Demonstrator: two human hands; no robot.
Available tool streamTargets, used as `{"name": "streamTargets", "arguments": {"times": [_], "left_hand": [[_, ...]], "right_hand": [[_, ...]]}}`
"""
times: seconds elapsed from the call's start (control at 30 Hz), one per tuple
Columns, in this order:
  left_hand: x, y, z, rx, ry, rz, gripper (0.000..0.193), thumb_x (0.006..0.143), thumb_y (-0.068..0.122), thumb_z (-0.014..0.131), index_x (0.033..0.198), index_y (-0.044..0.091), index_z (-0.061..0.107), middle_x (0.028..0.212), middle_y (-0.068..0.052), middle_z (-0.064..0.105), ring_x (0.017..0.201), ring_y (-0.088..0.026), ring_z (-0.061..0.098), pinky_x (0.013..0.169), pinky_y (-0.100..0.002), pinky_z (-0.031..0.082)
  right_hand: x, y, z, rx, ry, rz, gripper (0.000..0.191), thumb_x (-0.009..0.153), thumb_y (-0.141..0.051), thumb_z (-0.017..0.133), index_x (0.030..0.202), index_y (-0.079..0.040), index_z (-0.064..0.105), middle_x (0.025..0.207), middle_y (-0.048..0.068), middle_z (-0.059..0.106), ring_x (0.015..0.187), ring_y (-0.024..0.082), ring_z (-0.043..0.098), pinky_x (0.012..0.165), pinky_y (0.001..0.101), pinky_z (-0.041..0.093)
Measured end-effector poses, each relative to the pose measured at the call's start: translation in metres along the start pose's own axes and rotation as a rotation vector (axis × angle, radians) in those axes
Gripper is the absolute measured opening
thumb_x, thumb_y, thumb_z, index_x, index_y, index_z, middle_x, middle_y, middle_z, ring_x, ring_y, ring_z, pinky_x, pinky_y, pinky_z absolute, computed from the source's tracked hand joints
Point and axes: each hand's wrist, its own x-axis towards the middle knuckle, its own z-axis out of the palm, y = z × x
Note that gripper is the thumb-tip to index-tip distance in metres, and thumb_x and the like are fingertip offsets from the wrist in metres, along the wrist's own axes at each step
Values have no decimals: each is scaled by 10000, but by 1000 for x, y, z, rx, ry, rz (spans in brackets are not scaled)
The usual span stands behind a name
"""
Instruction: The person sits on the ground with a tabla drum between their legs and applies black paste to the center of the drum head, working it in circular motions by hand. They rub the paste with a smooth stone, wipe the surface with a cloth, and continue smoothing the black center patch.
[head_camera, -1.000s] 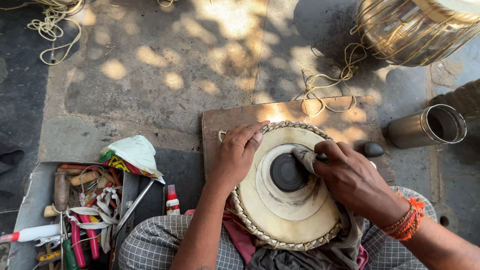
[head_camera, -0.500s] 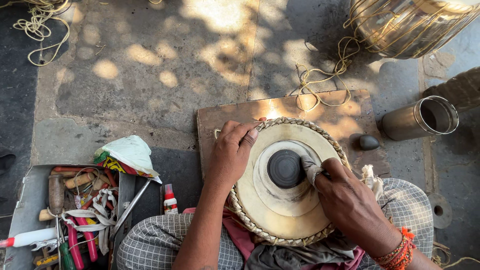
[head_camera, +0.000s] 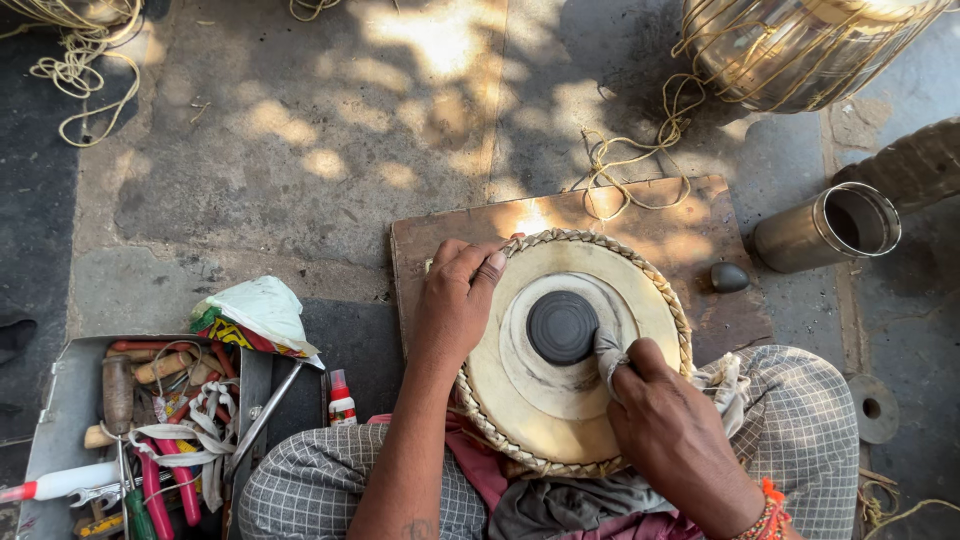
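The drum head (head_camera: 575, 350) rests on the person's lap, near the wooden board (head_camera: 560, 225). The left hand (head_camera: 455, 300) grips its rim. The right hand (head_camera: 665, 420) pinches a cloth (head_camera: 607, 350) beside the black spot (head_camera: 562, 327). Pale smears show wiping is only partly finished.

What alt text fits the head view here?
A seated person's left hand grips the braided rim of a round drum head on their lap, while the right hand presses a small cloth beside its black centre spot. An open toolbox sits left, a metal cylinder right.
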Motion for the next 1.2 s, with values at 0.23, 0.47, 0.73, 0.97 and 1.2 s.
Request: {"name": "streamTargets", "arguments": {"times": [0.23,0.47,0.73,0.97,1.2], "left_hand": [[5,-25,7,28,93,98,274,1017,326,608,1142,119,736,1075,-88,661,965,-289,691,850,-407,545],[-54,-2,-4,245,517,377,297,988,161,633,1268,61,629,1201,-190,629,1091,-370,637,864,-472,516],[-178,77,35,-599,-430,292,334,1085,338,567,1117,29,689,1093,-131,713,1029,-213,687,883,-383,561],[-174,86,20,-961,-440,237,345,1057,408,650,1054,63,641,1051,-118,726,997,-170,716,916,-330,619],[-184,97,31,-789,-545,321,359,1072,348,683,1098,-9,658,1235,-143,617,1065,-211,636,898,-411,595]], "right_hand": [[-16,7,5,447,45,-167,261,815,-86,635,1064,-14,663,930,83,583,936,248,591,786,347,509],[-75,21,-26,1662,-85,375,427,902,-189,666,1274,20,675,1192,171,706,1098,262,647,949,420,496],[-104,24,-61,1518,2,-162,518,1048,-354,585,1323,75,680,1529,168,544,1396,291,531,1124,432,408],[-110,21,-63,1779,-21,106,545,1059,-365,588,1287,125,657,1337,297,647,1177,344,602,983,466,481],[-114,22,-68,1513,135,-146,545,1069,-391,554,1362,63,621,1343,209,587,1093,213,601,885,351,454]]}}
